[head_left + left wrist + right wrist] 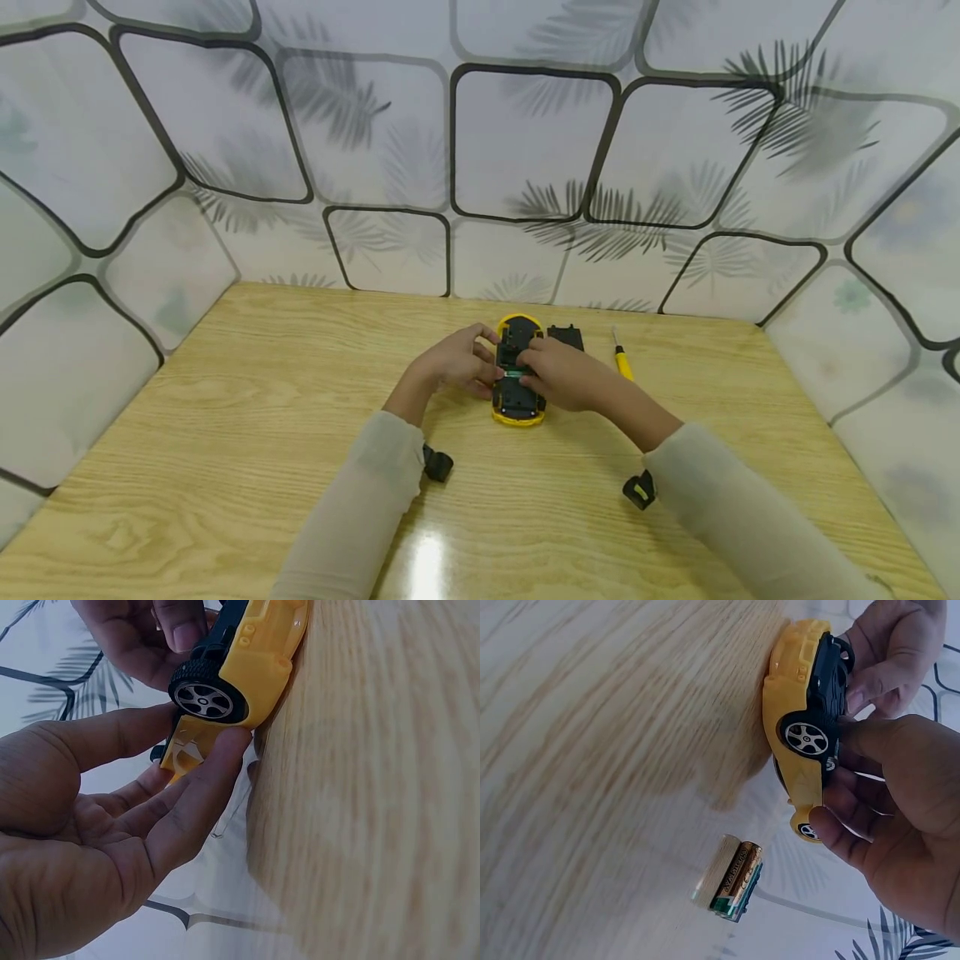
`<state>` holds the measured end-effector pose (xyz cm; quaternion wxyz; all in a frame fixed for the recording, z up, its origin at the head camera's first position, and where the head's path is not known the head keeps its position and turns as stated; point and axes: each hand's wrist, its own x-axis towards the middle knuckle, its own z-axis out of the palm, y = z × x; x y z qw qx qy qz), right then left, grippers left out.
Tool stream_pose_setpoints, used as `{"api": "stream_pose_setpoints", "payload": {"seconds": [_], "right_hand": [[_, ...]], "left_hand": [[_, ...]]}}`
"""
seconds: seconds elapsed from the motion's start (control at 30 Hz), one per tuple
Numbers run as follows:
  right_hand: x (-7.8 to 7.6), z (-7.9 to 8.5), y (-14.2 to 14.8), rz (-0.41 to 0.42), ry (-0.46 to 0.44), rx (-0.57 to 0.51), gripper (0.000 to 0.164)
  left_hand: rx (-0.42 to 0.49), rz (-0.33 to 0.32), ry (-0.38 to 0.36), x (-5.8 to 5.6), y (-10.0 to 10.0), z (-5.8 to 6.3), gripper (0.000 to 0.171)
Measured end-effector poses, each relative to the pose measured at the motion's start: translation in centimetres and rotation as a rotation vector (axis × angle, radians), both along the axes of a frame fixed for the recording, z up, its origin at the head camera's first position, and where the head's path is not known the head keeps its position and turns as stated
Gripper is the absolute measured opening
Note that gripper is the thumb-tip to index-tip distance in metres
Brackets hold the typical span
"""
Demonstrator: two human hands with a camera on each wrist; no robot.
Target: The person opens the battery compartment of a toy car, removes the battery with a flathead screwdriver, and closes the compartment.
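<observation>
A yellow toy car [519, 404] lies upside down on the table, its black underside facing up. Across the middle of that underside runs a narrow green strip [516, 374]. My left hand [457, 360] grips the car's left side, thumb near a wheel [202, 701] and fingers along the yellow body. From the other side my right hand [566, 375] holds the car, curled fingers at its edge and over the underside. The spot under the right fingertips is hidden. Just beyond the right hand lies a flat black piece [567, 337]; gold and green batteries [736, 879] show in the right wrist view.
A screwdriver with a yellow handle [623, 364] lies right of the black piece. The wooden table [247, 400] ends at a patterned wall [397, 250] at the back and sides. A small black device [437, 464] hangs at the left cuff, another [640, 490] at the right.
</observation>
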<state>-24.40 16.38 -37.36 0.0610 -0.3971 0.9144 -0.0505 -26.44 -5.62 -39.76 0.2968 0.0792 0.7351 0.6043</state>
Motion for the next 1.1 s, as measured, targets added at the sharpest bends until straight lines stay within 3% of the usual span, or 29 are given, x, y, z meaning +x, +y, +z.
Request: {"api": "stream_pose_setpoints", "payload": {"seconds": [0.63,0.83,1.1], "right_hand": [[-0.88,-0.32,0.21,-0.075,-0.198,-0.216,0.007],[-0.97,-0.33,0.13,-0.087,-0.218,-0.208,0.013],[-0.96,-0.35,0.22,-0.110,-0.244,-0.209,0.009]], "left_hand": [[0.001,0.008,-0.001,0.08,0.07,0.20,0.051],[0.006,0.001,0.005,0.15,0.05,0.23,0.051],[0.010,-0.001,0.004,0.17,0.11,0.28,0.051]]}}
